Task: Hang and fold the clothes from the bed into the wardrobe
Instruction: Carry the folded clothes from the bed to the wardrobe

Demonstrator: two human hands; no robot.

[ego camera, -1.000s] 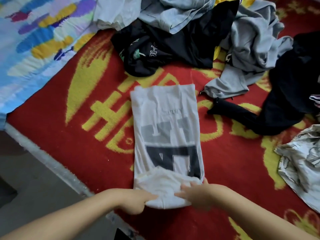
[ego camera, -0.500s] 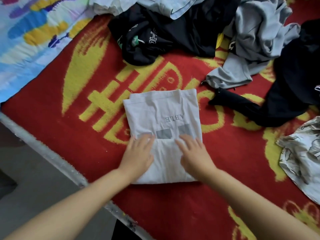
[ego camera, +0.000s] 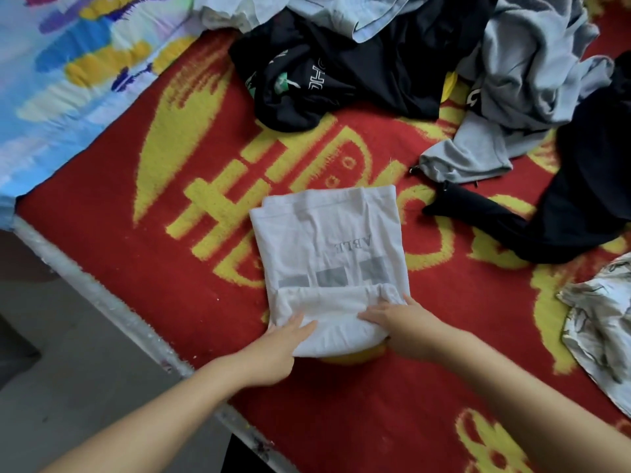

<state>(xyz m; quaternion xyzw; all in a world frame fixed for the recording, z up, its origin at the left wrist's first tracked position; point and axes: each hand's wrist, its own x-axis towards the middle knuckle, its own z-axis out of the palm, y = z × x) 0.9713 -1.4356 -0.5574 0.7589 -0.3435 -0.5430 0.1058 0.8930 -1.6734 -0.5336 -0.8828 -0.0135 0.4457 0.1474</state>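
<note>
Head view: folded white cotton T-shirt (ego camera: 327, 254) on red-and-yellow woven blanket (ego camera: 205, 302), upside-down print reading "ABLE". Left hand (ego camera: 280, 346) and right hand (ego camera: 396, 319) each grasp its near edge, now rolled upward; previously pressed flat.

A white T-shirt (ego camera: 327, 254) lies folded into a compact rectangle on the bed (ego camera: 143, 268), its near edge rolled up over grey printed blocks and upside-down lettering. Beyond it, black (ego camera: 358, 73) and grey (ego camera: 526, 73) garments lie crumpled in a heap.
</note>
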